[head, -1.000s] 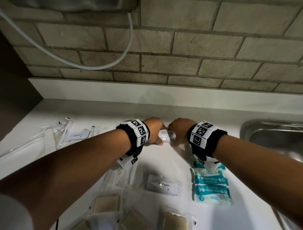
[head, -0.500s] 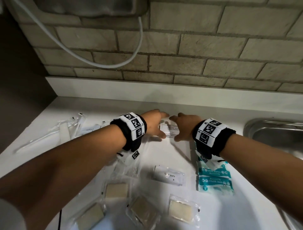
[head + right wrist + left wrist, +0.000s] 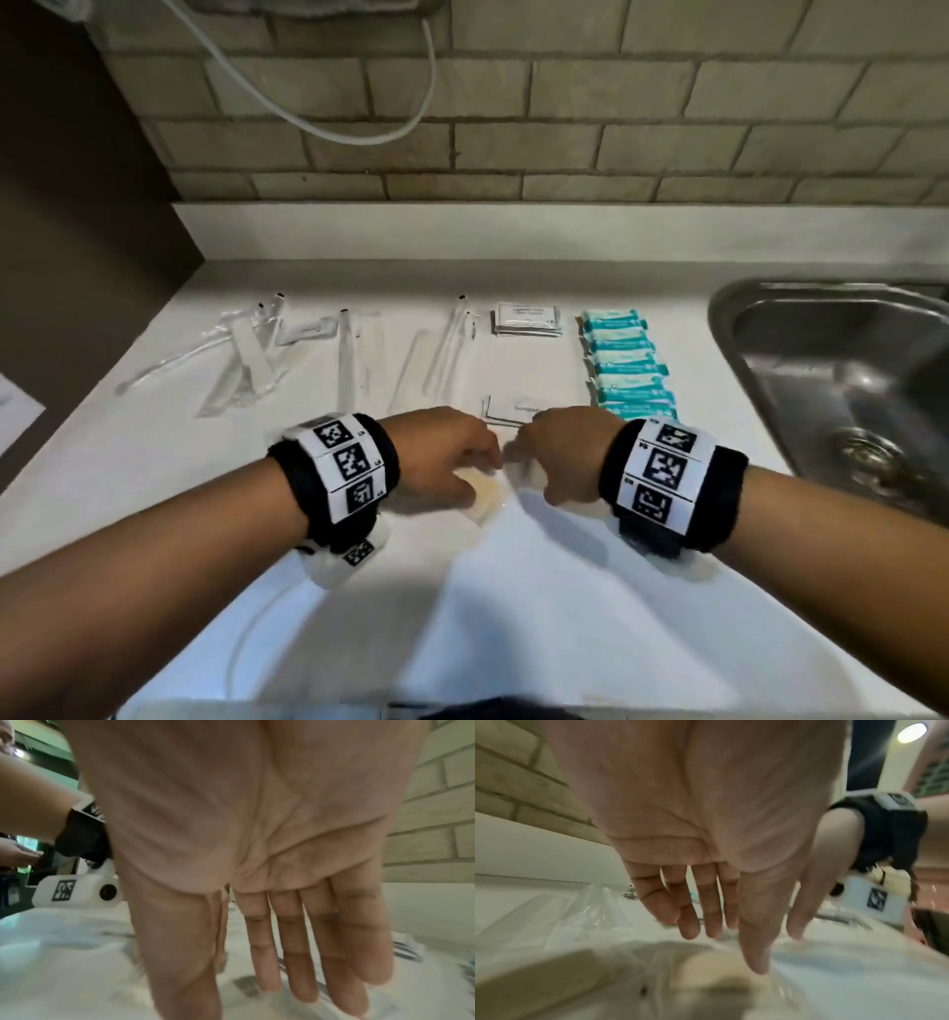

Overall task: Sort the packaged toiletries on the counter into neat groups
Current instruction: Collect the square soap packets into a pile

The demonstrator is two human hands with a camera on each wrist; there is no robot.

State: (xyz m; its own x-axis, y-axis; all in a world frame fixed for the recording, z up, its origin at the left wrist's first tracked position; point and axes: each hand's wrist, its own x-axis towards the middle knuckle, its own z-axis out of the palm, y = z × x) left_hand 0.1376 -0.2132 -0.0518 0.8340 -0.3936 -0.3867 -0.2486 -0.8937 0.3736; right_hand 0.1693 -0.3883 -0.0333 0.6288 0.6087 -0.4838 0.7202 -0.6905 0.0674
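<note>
both hands (image 3: 500, 465) now nearer, fingers straight, over wrapped soap (image 3: 482, 485), gripping nothing

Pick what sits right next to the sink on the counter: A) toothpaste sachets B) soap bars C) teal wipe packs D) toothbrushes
C: the teal wipe packs lie in a column nearest the sink; the toothbrushes are far to the left.

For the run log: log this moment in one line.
left hand: open, over soap packet | right hand: open, beside it | wipes: stacked by sink | sachets: piled | sorting unfinished
</note>
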